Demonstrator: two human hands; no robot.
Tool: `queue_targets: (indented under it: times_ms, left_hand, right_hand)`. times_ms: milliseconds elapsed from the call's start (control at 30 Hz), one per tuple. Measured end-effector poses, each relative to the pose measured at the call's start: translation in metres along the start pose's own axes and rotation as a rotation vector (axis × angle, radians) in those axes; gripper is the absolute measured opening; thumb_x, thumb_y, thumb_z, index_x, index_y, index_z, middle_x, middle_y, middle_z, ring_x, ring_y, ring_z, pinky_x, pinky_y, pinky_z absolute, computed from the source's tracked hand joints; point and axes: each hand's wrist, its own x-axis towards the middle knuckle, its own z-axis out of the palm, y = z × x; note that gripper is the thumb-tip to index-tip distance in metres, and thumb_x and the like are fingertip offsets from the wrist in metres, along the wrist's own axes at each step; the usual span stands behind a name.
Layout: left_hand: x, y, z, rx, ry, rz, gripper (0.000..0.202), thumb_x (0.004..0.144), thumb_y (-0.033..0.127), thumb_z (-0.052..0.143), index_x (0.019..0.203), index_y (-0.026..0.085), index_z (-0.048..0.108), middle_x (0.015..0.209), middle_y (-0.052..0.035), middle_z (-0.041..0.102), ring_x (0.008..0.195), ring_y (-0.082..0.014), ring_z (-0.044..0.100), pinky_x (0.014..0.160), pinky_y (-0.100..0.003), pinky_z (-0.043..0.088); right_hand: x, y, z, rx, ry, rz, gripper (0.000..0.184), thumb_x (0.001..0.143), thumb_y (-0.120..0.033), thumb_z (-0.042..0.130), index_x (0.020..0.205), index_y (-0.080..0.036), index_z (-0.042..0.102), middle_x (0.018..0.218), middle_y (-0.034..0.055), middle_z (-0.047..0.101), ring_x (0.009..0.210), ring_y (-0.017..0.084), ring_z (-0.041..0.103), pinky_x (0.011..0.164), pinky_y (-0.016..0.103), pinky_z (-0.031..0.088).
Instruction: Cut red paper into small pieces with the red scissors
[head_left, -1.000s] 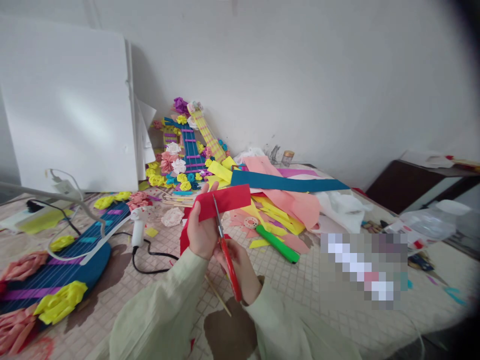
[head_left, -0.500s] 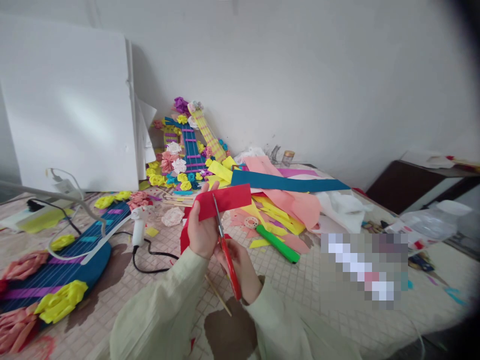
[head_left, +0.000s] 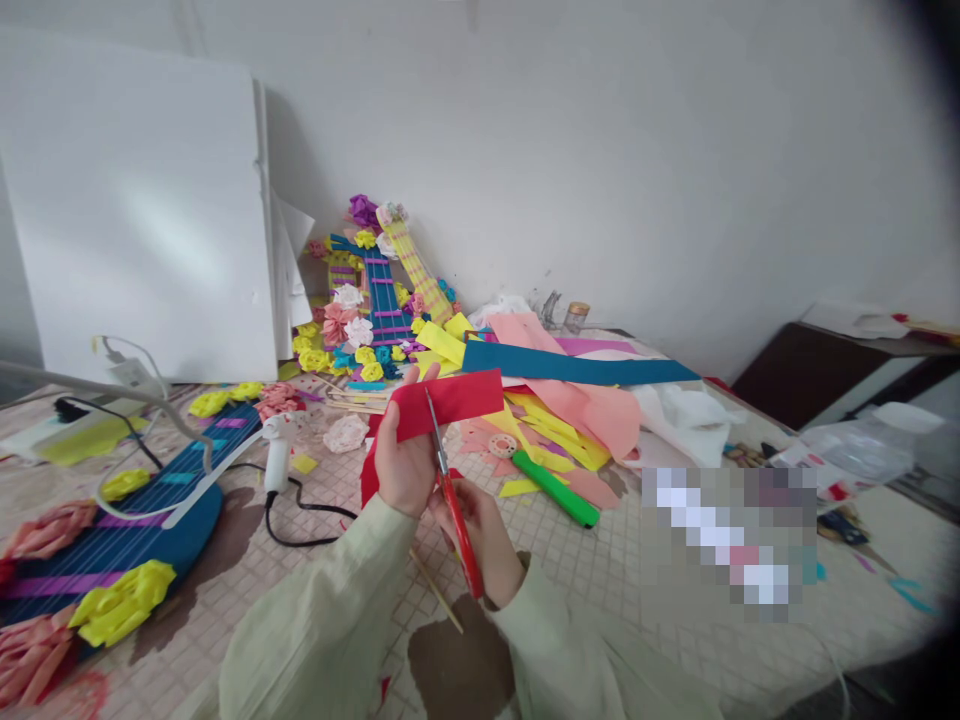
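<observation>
A red crepe paper strip (head_left: 469, 394) is gripped by my left hand (head_left: 405, 465), thumb in front and fingers behind it. Its lower part hangs down behind the hand. My right hand (head_left: 480, 530) is closed around the red-handled scissors (head_left: 459, 535), just below and to the right of my left hand. The scissors point up, with the blades lying across the front of the strip near its middle. Part of the right hand's fingers is hidden behind the handles.
A white glue gun (head_left: 277, 455) with a black cord stands left of my hands. A decorated blue paper guitar (head_left: 150, 510) lies further left. Crepe sheets, a blue strip (head_left: 577, 362) and a green roll (head_left: 556, 489) lie to the right. A plastic bottle (head_left: 855, 450) is at far right.
</observation>
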Motion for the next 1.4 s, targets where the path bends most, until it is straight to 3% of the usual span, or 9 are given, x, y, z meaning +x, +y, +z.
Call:
queue_targets:
  times_ms: [567, 800, 1033, 1400]
  left_hand:
    - [0.000, 0.000, 0.002, -0.017, 0.000, -0.003, 0.046, 0.090, 0.040, 0.032, 0.131, 0.024, 0.046, 0.137, -0.0066, 0.049, 0.128, -0.0253, 0.041, 0.109, -0.045, 0.025]
    - [-0.001, 0.001, 0.003, -0.017, 0.011, -0.004, 0.045, 0.090, 0.038, 0.033, 0.129, 0.022, 0.048, 0.134, -0.0069, 0.051, 0.127, -0.0254, 0.042, 0.108, -0.044, 0.026]
    - [-0.003, 0.002, 0.009, -0.017, 0.040, -0.042, 0.046, 0.089, 0.037, 0.034, 0.130, 0.022, 0.047, 0.133, -0.0067, 0.052, 0.126, -0.0248, 0.043, 0.108, -0.043, 0.027]
    - [-0.003, -0.003, 0.005, -0.016, 0.004, -0.061, 0.045, 0.085, 0.023, 0.036, 0.127, 0.020, 0.051, 0.129, -0.0072, 0.056, 0.124, -0.0250, 0.045, 0.108, -0.045, 0.027]
  right_hand:
    - [0.004, 0.002, 0.003, 0.000, 0.033, 0.040, 0.038, 0.060, -0.049, 0.066, 0.062, -0.021, 0.041, 0.042, -0.0084, 0.036, 0.040, 0.007, 0.030, 0.039, 0.022, 0.023]
    - [0.003, -0.006, 0.003, 0.069, 0.063, -0.015, 0.037, 0.055, -0.042, 0.072, 0.056, -0.019, 0.043, 0.051, -0.0050, 0.043, 0.051, 0.009, 0.038, 0.050, 0.023, 0.033]
    - [0.000, -0.002, -0.003, 0.084, -0.025, 0.004, 0.029, 0.064, -0.037, 0.068, 0.064, -0.020, 0.045, 0.043, -0.0087, 0.038, 0.040, 0.008, 0.032, 0.041, 0.022, 0.023]
    - [0.000, -0.005, -0.008, 0.083, -0.014, 0.007, 0.030, 0.065, -0.041, 0.065, 0.064, -0.019, 0.045, 0.043, -0.0085, 0.038, 0.039, 0.008, 0.035, 0.041, 0.022, 0.026]
